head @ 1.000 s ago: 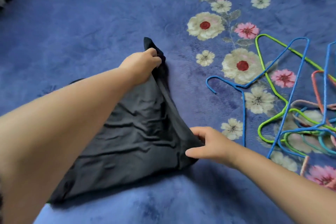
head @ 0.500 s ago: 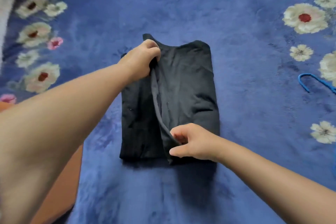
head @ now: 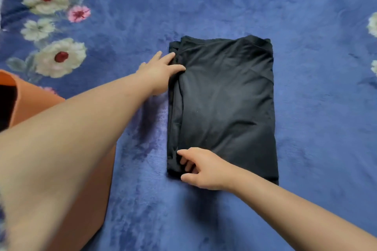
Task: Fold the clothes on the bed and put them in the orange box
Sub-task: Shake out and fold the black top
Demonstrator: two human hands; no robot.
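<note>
Two bare hands worked the left edge of a black fabric garment (head: 224, 104), folded into a neat upright rectangle on the middle of the blue plush floral bedspread (head: 316, 149). The left hand (head: 161, 71) lay flat with straight fingers, its tips touching the garment's upper left edge. The right hand (head: 202, 169) rested at the lower left corner, fingers loosely bent on the cloth, gripping nothing. The orange box (head: 34, 106) stood at the bedspread's left edge, partly hidden behind the left forearm.
</note>
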